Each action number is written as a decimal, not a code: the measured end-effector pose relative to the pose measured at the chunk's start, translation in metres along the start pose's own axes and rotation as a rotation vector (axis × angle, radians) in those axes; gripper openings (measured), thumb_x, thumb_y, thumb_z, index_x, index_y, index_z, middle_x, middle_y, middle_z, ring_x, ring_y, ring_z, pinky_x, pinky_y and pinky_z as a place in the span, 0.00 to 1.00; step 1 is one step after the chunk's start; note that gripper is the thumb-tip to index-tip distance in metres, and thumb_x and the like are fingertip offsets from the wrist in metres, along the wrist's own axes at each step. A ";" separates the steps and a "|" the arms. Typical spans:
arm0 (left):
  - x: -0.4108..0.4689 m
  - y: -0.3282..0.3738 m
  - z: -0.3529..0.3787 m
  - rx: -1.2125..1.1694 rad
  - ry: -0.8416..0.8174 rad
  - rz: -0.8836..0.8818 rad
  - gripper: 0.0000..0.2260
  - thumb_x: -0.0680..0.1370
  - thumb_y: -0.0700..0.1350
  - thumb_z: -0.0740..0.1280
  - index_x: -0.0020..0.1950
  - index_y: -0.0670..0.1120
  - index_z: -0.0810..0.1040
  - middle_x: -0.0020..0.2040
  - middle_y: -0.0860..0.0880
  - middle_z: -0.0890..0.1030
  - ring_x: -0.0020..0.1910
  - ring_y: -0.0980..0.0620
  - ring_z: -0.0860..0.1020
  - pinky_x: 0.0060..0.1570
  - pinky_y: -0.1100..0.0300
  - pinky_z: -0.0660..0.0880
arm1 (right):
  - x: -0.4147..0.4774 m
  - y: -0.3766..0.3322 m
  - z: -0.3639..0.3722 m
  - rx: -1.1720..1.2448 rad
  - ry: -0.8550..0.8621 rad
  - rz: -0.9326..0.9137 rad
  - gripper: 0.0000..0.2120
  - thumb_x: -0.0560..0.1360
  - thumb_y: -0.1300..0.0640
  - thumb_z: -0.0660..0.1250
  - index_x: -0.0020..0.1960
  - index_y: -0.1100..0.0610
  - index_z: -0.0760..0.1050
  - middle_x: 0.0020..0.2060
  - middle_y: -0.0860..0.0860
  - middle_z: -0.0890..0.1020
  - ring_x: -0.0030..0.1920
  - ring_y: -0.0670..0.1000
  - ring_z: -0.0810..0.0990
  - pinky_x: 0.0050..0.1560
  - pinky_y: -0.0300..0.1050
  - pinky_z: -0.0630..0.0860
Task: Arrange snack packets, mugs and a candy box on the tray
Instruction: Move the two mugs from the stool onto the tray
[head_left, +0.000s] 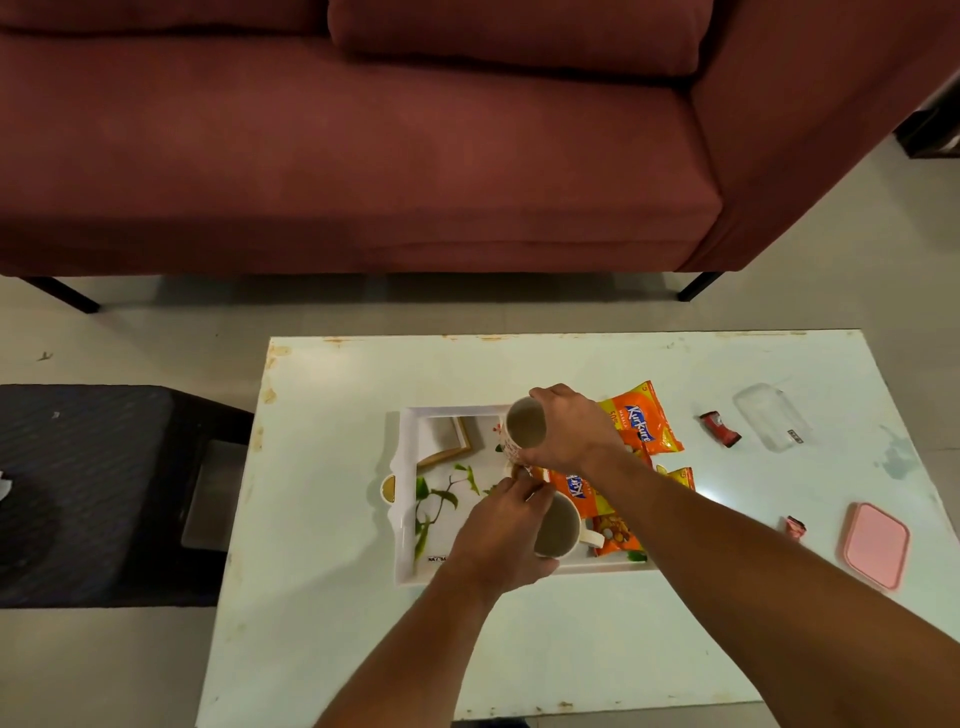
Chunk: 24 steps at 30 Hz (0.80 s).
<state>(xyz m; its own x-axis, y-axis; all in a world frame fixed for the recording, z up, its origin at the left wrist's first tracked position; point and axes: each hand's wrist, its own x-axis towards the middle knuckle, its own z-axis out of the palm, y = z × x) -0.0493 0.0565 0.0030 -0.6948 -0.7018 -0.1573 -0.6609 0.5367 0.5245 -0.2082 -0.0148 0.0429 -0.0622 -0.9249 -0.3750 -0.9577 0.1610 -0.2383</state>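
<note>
A white tray with a leaf print lies in the middle of the white table. My right hand grips a cream mug at the tray's far side. My left hand holds a second cream mug at the tray's near right. Orange snack packets lie on the tray between and under my arms. Another orange packet sits at the tray's far right edge. The clear candy box and its pink lid rest apart on the table to the right.
Two wrapped candies lie loose on the table between tray and box. A maroon sofa stands beyond the table. A dark mat lies on the floor to the left.
</note>
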 end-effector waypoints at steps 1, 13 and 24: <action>0.001 0.001 0.000 -0.002 -0.003 0.005 0.38 0.66 0.60 0.78 0.71 0.52 0.67 0.71 0.51 0.72 0.63 0.49 0.75 0.53 0.57 0.78 | 0.000 0.000 0.000 -0.002 -0.002 0.001 0.41 0.65 0.38 0.77 0.73 0.50 0.67 0.68 0.51 0.76 0.63 0.54 0.77 0.56 0.48 0.79; 0.006 0.006 0.009 -0.029 -0.012 0.021 0.41 0.65 0.59 0.79 0.73 0.51 0.64 0.72 0.51 0.70 0.67 0.47 0.72 0.56 0.53 0.78 | -0.002 -0.002 0.005 -0.016 -0.017 0.023 0.43 0.66 0.38 0.76 0.75 0.50 0.64 0.70 0.51 0.73 0.66 0.55 0.76 0.58 0.48 0.78; -0.029 -0.022 -0.083 -0.008 0.175 -0.107 0.25 0.77 0.60 0.63 0.68 0.47 0.73 0.63 0.46 0.77 0.61 0.45 0.74 0.55 0.48 0.77 | -0.015 -0.031 -0.046 0.007 0.087 0.072 0.35 0.74 0.38 0.67 0.76 0.52 0.65 0.73 0.52 0.69 0.69 0.55 0.71 0.62 0.52 0.75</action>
<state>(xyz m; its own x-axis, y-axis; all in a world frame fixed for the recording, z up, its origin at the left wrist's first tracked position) 0.0089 0.0256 0.0655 -0.5598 -0.8261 -0.0649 -0.7257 0.4510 0.5196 -0.1902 -0.0225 0.0974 -0.1554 -0.9372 -0.3124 -0.9478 0.2305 -0.2202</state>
